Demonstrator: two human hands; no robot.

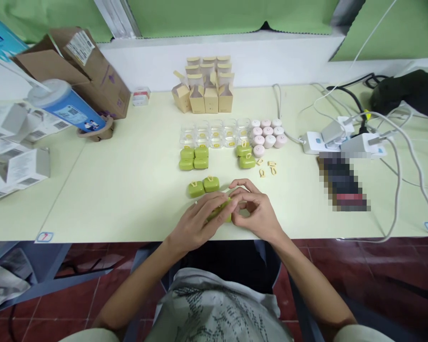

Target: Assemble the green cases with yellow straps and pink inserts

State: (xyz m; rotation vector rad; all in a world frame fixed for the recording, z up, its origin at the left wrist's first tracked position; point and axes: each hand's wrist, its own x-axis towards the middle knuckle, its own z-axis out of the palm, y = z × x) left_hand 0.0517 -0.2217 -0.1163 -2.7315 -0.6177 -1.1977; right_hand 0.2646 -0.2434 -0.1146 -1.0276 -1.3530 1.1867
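Near the table's front edge, my left hand (203, 218) is closed over a small green case (228, 217), mostly hidden under its fingers. At the case's right end, my right hand (255, 209) has its thumb and fingers curled into a pinch; what lies in them is hidden. Just beyond my left hand sit two green cases (211, 184) with yellow loops on top. Farther back on the left is a block of several plain green cases (200, 162). Two more looped cases (247, 162) stand to the right, beside several loose yellow loops (262, 173).
Behind are rows of clear plastic cups (201, 135), pale pink round pieces (270, 141) and open cardboard boxes (197, 99). To the right lie a power strip (312, 143), cables and a blurred phone-like object (344, 183). A blue canister (74, 109), carton (109, 85) and white boxes (28, 168) occupy the left.
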